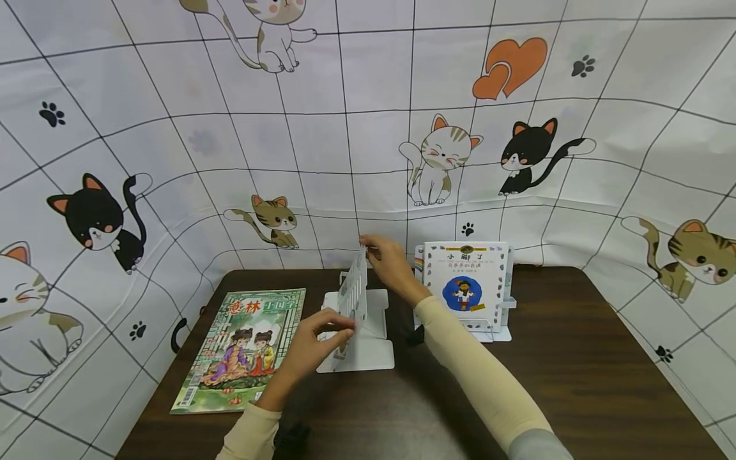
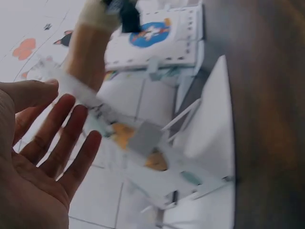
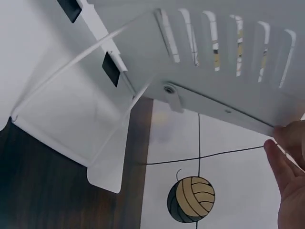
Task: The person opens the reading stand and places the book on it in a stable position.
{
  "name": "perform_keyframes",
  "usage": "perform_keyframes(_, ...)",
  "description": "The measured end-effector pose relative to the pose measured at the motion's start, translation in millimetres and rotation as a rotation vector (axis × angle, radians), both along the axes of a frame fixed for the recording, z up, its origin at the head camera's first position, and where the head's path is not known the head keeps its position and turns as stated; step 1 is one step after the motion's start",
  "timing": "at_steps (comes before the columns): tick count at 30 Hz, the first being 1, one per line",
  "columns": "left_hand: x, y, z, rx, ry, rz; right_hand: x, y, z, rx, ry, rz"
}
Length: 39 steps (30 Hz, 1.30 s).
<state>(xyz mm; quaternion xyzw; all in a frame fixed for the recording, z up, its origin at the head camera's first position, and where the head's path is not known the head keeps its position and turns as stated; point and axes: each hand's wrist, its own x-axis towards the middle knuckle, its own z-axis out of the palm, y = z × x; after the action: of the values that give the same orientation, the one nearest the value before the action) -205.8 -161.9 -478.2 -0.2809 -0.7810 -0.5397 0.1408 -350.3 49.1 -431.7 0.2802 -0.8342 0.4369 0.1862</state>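
A white book stand [image 1: 368, 355] with a slotted back panel [image 1: 358, 291] stands mid-table, the panel raised above its base. My right hand [image 1: 392, 263] pinches the far upper edge of that panel. In the right wrist view, the thumb and fingers of the right hand [image 3: 291, 183] meet at the panel's corner, and thin wire supports [image 3: 76, 59] run to the base. My left hand [image 1: 313, 346] is at the panel's near edge. Its fingers look straight in the left wrist view; whether they touch the panel I cannot tell. Coloured printing shows on the panel's left face [image 2: 190, 167].
A green illustrated magazine [image 1: 244, 351] lies flat at the left. To the right, a white picture book [image 1: 467, 275] leans on a second white stand [image 1: 507, 304]. Behind the dark wooden table [image 1: 581, 358] hangs a white cloth [image 1: 379, 140] printed with cats.
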Motion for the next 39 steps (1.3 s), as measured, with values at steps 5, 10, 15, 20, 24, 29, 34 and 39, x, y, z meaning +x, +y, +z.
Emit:
perform_keyframes(5, -11.7, -6.0, 18.8, -0.039, -0.125, 0.076, 18.3, 11, 3.2, -0.013, 0.002, -0.011)
perform_keyframes(10, -33.2, -7.3, 30.6, 0.019, -0.200, 0.101, 44.7, 21, -1.1, -0.033, -0.034, -0.003)
perform_keyframes(15, -60.6, -4.6, 37.9, 0.081, -0.227, 0.096, 74.2, 27, -5.4, -0.059, -0.065, -0.010)
perform_keyframes(20, -87.3, -0.4, 42.8, 0.066, -0.263, 0.096, 103.7, 28, -12.6, -0.108, -0.073, 0.044)
perform_keyframes(24, -107.1, 3.0, 43.0, 0.026, -0.262, 0.095, 124.1, 26, -22.5, -0.152, -0.103, 0.092)
perform_keyframes(29, -124.6, 10.1, 40.6, -0.054, -0.285, 0.113, 146.1, 21, -32.7, -0.169, -0.110, 0.103)
perform_keyframes(34, -135.1, 17.9, 36.1, -0.166, -0.307, 0.106, 157.0, 12, -39.5, -0.145, -0.146, 0.090)
perform_keyframes(39, -138.8, 21.0, 31.9, -0.216, -0.342, 0.082, 158.1, 3, -42.0, -0.139, -0.219, 0.050)
